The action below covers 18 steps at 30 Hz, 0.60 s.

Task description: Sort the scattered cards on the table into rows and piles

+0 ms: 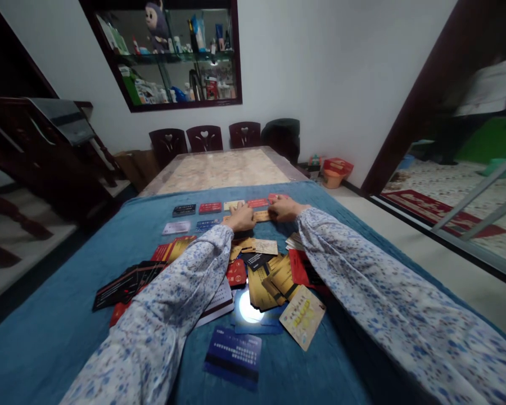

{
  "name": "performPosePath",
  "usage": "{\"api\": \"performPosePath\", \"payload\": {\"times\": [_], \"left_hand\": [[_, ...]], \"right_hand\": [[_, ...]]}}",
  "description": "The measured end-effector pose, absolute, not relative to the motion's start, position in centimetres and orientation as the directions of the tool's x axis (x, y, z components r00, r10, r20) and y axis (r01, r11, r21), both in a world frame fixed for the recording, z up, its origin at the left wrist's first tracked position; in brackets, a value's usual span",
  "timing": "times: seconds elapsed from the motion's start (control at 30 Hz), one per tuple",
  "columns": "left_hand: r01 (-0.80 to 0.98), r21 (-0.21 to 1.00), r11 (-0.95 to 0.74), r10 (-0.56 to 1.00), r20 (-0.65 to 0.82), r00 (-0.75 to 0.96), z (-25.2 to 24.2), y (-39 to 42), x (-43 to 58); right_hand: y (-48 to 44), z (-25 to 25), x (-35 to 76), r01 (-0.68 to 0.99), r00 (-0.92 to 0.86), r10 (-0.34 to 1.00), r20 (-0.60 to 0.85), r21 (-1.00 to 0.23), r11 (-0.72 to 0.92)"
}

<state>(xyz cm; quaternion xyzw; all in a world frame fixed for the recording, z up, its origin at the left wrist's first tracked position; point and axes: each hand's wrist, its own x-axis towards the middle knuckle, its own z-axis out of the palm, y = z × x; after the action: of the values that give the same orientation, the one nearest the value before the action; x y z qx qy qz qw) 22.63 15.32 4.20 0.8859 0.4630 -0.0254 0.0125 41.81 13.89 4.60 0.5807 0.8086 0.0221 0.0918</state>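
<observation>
My left hand (241, 218) rests at the card rows with its fingers curled down. What lies under its fingertips is hidden. My right hand (283, 208) is closed at the right end of an orange card (262, 216), which lies flat between both hands. Behind them runs a back row: a black card (184, 210), a red card (210, 208), a pale yellow card (234, 205), another red card (257, 202), and a further red one (278, 197) partly covered by my right hand. In the front row, left of my hands, are a whitish card (176, 227) and a blue card (207, 225).
Loose piles of gold cards (263, 287), black cards (126, 284) and red cards (236, 273) spread between and beside my forearms. Nearer me lie a dark blue card (233, 357) and a beige card (303, 318). A blue cloth (88, 270) covers this part of the table.
</observation>
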Motion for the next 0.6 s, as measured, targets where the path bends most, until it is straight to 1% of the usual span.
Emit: {"api": "performPosePath", "payload": {"times": [0.27,0.37,0.5,0.6], "left_hand": [[0.8,-0.025,-0.599,0.8,-0.068,0.597,4.88,15.04,22.4],[0.796,-0.024,-0.605,0.795,-0.076,0.602,4.9,15.17,22.37],[0.795,0.015,-0.607,0.793,-0.06,0.607,4.83,15.2,22.36],[0.791,0.019,-0.612,0.789,-0.059,0.612,4.84,15.07,22.38]], "right_hand": [[14.24,4.59,41.66,0.927,-0.304,0.943,-0.136,0.184,0.326],[14.41,4.58,41.79,0.923,-0.33,0.936,-0.125,0.166,0.348],[14.59,4.44,42.02,0.914,-0.372,0.92,-0.122,0.121,0.386],[14.79,4.21,42.17,0.909,-0.4,0.912,-0.091,0.091,0.407]]}}
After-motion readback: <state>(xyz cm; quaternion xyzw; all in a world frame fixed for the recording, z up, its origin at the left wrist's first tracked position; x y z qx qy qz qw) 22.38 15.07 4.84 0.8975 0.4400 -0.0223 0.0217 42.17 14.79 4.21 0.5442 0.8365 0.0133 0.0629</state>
